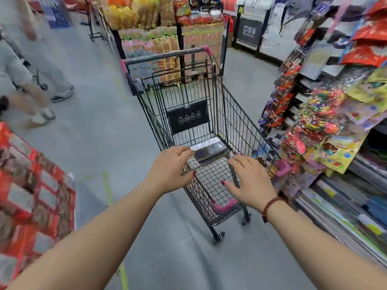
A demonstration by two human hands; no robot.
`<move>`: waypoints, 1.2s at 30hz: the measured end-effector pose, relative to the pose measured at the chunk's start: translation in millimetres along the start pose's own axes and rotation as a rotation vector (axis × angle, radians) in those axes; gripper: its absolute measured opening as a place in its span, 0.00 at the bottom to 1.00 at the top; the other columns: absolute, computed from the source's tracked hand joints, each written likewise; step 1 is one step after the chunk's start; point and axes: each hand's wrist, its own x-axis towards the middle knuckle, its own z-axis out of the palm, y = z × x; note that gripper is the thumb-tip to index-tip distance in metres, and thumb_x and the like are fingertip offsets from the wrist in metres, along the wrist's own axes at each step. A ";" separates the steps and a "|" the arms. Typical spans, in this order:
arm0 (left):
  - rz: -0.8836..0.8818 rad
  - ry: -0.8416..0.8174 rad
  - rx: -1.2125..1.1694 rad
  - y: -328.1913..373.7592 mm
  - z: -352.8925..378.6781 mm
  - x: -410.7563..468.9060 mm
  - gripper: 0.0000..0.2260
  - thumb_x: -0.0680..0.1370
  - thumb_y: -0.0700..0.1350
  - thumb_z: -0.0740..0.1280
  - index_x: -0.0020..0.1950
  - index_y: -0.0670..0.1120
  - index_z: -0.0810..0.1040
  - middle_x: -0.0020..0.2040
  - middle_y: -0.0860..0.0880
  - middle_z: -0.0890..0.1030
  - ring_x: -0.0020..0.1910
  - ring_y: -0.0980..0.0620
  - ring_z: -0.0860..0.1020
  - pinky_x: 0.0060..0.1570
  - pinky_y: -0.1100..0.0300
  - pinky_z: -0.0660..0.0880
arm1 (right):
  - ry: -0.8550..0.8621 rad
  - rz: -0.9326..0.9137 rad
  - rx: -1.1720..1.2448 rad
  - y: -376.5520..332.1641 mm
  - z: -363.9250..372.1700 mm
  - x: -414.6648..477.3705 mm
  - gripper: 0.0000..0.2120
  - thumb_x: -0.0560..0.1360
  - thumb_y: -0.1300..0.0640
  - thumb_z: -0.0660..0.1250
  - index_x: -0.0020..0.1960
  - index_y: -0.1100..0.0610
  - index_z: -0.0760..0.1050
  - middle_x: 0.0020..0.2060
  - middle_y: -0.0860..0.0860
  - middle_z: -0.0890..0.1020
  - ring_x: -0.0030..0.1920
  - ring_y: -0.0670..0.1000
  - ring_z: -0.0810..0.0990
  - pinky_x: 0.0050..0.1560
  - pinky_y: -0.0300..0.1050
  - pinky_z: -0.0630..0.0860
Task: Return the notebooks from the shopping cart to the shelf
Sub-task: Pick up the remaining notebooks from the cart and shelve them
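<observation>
Both forearms reach out over the near end of the shopping cart [209, 114], fingers spread and holding nothing. Just beyond the left hand [169, 168], its fingertips at their edge, the notebooks [209, 150] lie stacked on the cart floor; the right hand [250, 181] hovers beside them. Pickup looks about to begin: next, grip the stack and carry it to the shelf [345, 197] right of the right hand.
</observation>
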 end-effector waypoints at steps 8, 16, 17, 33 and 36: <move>0.061 -0.030 -0.025 -41.5 24.2 56.0 0.27 0.72 0.57 0.63 0.70 0.49 0.69 0.68 0.48 0.73 0.67 0.48 0.71 0.67 0.51 0.67 | -0.088 0.050 0.000 -5.3 23.8 65.6 0.31 0.75 0.39 0.60 0.73 0.51 0.60 0.73 0.49 0.64 0.74 0.52 0.59 0.74 0.51 0.56; 0.095 -0.084 0.016 -98.6 39.7 165.6 0.27 0.73 0.57 0.62 0.71 0.50 0.68 0.68 0.50 0.73 0.67 0.49 0.71 0.67 0.52 0.68 | -0.136 0.124 0.031 35.9 57.2 164.2 0.31 0.75 0.40 0.61 0.73 0.52 0.61 0.73 0.50 0.65 0.73 0.52 0.60 0.74 0.50 0.56; 0.093 -0.092 0.019 -103.0 40.6 180.0 0.27 0.73 0.57 0.62 0.71 0.50 0.68 0.69 0.50 0.72 0.68 0.48 0.70 0.67 0.51 0.68 | -0.142 0.131 0.035 40.3 59.4 173.1 0.30 0.75 0.40 0.61 0.73 0.52 0.61 0.72 0.50 0.65 0.73 0.52 0.60 0.74 0.50 0.57; 0.441 -0.466 0.081 -166.2 158.7 383.9 0.30 0.73 0.58 0.61 0.73 0.49 0.64 0.71 0.47 0.68 0.69 0.46 0.67 0.68 0.50 0.66 | -0.237 0.526 0.132 64.4 127.3 286.2 0.29 0.76 0.42 0.60 0.73 0.52 0.60 0.72 0.49 0.65 0.72 0.52 0.61 0.72 0.49 0.56; 0.489 -0.522 0.081 -187.8 183.9 414.9 0.30 0.73 0.57 0.62 0.73 0.49 0.64 0.72 0.47 0.67 0.70 0.45 0.68 0.67 0.49 0.67 | -0.243 0.655 0.184 58.4 147.9 309.9 0.29 0.77 0.43 0.60 0.73 0.52 0.60 0.72 0.50 0.65 0.71 0.52 0.61 0.71 0.49 0.58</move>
